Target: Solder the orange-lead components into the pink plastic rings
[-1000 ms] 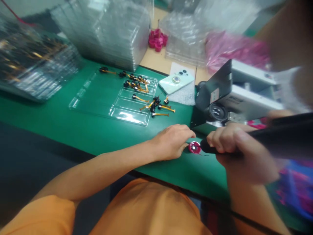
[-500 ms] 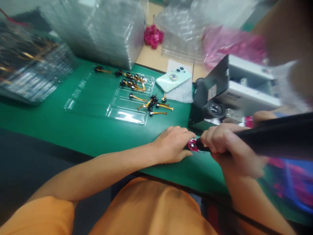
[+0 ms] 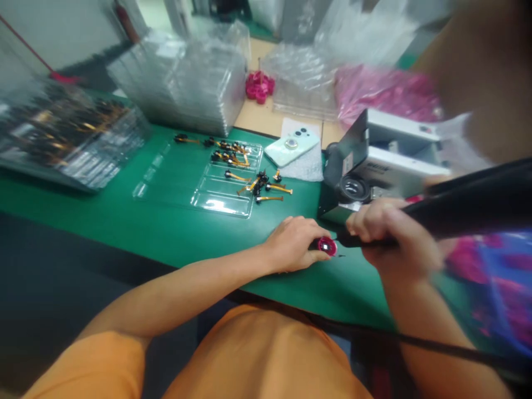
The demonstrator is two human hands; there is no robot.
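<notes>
My left hand (image 3: 293,244) rests on the green bench, thumb and fingers closed around a small round pink housing (image 3: 327,247). A small pale square shows inside the housing's open face. My right hand (image 3: 394,235) grips a long black electric screwdriver (image 3: 469,202) that comes in from the right edge. Its narrow front end points left, just to the right of the housing, and whether it touches is too blurred to tell. Beyond my left hand, several small black camera modules (image 3: 261,180) with orange flex cables lie at a clear plastic tray (image 3: 222,205).
A pale green phone (image 3: 292,146) lies on bubble wrap beside a black-and-white machine (image 3: 355,172). Stacked clear trays (image 3: 187,83), a tray stack with modules (image 3: 75,138), pink parts (image 3: 260,87) and a pink bag (image 3: 386,94) stand behind. A blue bin (image 3: 507,293) is at right.
The view has tilted up, showing more of the room. The screwdriver's front end has drawn back slightly from the pink housing, whose inside shows more clearly. My left hand keeps its hold.
</notes>
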